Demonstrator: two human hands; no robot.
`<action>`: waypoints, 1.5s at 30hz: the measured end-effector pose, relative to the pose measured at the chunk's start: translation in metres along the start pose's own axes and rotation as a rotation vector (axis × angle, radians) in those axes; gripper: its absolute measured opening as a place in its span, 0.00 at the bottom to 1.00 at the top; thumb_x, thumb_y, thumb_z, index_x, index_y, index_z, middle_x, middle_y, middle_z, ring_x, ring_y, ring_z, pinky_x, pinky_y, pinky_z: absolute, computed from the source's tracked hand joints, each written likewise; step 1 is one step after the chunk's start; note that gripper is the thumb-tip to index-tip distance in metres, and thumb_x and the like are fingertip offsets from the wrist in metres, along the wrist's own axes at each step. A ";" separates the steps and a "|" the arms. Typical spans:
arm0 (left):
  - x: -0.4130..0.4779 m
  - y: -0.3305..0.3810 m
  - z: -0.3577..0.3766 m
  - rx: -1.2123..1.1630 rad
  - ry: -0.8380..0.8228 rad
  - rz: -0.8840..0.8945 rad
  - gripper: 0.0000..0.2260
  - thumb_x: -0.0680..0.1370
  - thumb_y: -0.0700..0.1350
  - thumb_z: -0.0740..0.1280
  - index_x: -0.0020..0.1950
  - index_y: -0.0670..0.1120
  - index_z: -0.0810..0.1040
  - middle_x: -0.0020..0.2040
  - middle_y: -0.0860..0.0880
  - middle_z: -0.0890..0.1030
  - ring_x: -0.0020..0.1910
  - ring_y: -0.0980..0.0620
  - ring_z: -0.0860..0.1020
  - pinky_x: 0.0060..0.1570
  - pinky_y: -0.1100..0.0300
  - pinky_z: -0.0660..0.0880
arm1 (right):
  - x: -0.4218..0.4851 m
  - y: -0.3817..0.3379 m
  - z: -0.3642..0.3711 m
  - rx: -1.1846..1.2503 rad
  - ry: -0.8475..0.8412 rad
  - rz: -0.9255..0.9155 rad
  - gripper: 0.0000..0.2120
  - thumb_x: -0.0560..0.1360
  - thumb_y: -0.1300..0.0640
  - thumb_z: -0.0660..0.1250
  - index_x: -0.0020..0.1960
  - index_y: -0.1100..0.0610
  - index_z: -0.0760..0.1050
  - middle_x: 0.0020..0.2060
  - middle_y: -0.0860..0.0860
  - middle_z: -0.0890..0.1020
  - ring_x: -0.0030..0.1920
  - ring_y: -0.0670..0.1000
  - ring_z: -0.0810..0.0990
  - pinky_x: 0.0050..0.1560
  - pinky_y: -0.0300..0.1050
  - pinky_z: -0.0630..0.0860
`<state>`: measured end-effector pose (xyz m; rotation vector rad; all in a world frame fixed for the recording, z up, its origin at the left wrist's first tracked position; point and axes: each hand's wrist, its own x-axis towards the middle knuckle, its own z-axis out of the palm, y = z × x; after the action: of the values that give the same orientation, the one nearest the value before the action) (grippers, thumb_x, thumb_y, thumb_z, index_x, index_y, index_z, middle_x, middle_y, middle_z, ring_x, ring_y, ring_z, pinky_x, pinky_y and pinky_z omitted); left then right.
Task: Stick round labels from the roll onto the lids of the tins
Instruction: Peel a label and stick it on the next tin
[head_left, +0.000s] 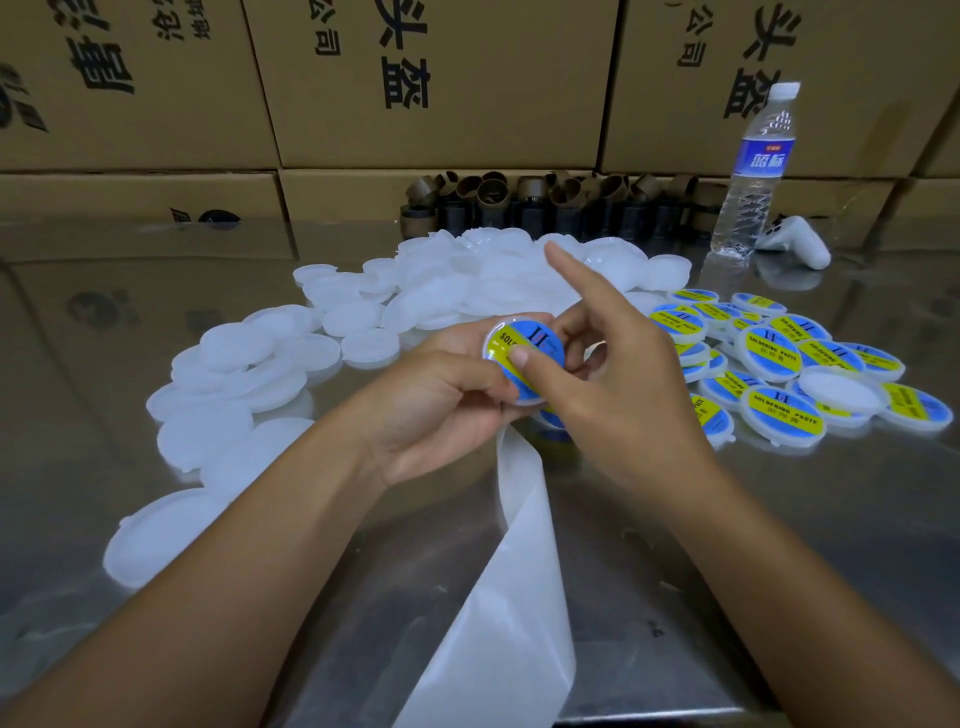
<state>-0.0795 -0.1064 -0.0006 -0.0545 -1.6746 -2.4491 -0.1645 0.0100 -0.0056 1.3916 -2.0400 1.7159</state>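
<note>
My left hand (441, 410) holds a white round lid (540, 338) above the middle of the table. A blue and yellow round label covers its top. My right hand (618, 379) presses its thumb on the label, with the index finger pointing up and away. A white strip of label backing (509, 571) hangs from under my hands toward the near edge; the roll itself is hidden behind my hands. A heap of plain white lids (363, 322) lies left and behind. A pile of labelled lids (784, 364) lies to the right.
The table is shiny metal (779, 545). Empty brown cardboard cores (545, 202) stand in a row at the back. A water bottle (753, 176) and a white controller (797, 241) are at the back right. Cardboard boxes (415, 78) wall off the far side.
</note>
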 end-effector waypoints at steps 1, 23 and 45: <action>0.000 0.000 0.000 0.011 0.017 0.003 0.28 0.66 0.27 0.56 0.67 0.30 0.67 0.61 0.35 0.77 0.59 0.44 0.79 0.57 0.57 0.77 | 0.000 0.000 0.000 0.002 0.022 0.005 0.33 0.70 0.59 0.74 0.71 0.45 0.66 0.36 0.46 0.75 0.33 0.44 0.71 0.37 0.33 0.70; 0.004 0.000 0.000 -0.037 0.175 0.212 0.12 0.73 0.44 0.62 0.54 0.44 0.78 0.51 0.42 0.81 0.55 0.44 0.79 0.64 0.49 0.72 | 0.003 -0.003 0.001 0.093 0.116 0.096 0.02 0.75 0.53 0.68 0.46 0.51 0.78 0.41 0.47 0.81 0.41 0.49 0.78 0.41 0.41 0.72; 0.004 -0.004 -0.002 0.274 0.373 0.281 0.16 0.66 0.48 0.72 0.51 0.44 0.81 0.44 0.49 0.85 0.43 0.55 0.83 0.41 0.65 0.77 | 0.002 0.002 0.002 0.074 0.076 0.037 0.07 0.75 0.55 0.68 0.52 0.46 0.75 0.31 0.44 0.79 0.35 0.43 0.77 0.35 0.31 0.67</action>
<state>-0.0838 -0.1070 -0.0050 0.1785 -1.6807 -1.8745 -0.1668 0.0072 -0.0062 1.2946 -1.9941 1.8477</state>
